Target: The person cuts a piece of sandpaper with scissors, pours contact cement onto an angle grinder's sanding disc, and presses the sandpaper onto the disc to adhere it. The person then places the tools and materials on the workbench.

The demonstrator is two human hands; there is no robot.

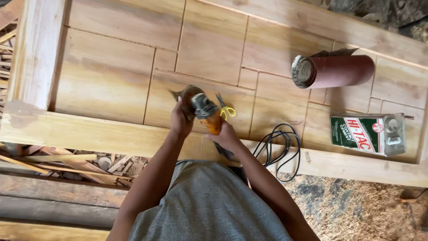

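We are leaning over a large panelled wooden door (209, 49) that lies flat, its grooved rectangles running away from us, and both our hands meet at an orange-bodied power sander (206, 111) held just above the near rail of the door. Our left hand (180, 122) is closed around the front of the tool, beside the brown disc at its head, while our right hand (227, 137) is wrapped around the rear of the orange body, fingers curled tight. The tool sits over the panel just beyond the near rail, near the middle of the door's width; whether the disc is touching the wood we cannot tell. To work well here, we judge it best to keep the disc flat, press lightly and evenly with both hands, and follow the grain so no swirl marks cut across the panel. The black cord (276, 147) lies coiled on the rail just right of our right hand, and we would keep it behind the tool. Yellow-handled scissors (226, 109) lie just beside the sander and could catch the disc. Well to the right rest a roll of reddish sandpaper (339, 70) and a green and white metal can (368, 134) on its side.
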